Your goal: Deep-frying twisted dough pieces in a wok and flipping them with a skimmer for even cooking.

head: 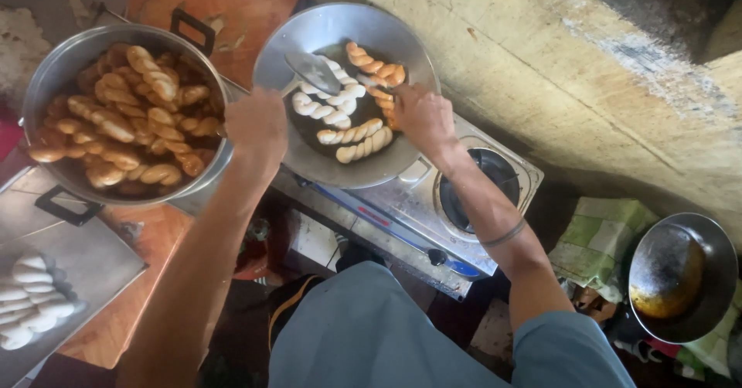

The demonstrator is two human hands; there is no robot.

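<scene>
A metal wok (402,56) of dark oil stands on a two-burner gas stove (402,202). Several twisted dough pieces (352,137) float in it, pale in the middle and browner at the far right. My left hand (256,125) is shut on the handle of a metal spatula (313,71), whose blade lies over the oil. My right hand (421,117) reaches over the wok's right rim, its fingertips at a dough twist; what it grips is hidden.
At the left, a big metal pot (46,79) is heaped with golden fried twists. A tray (85,256) with raw dough twists (27,299) sits at the lower left. An oily wok (680,276) rests on the floor at right. A concrete wall runs behind.
</scene>
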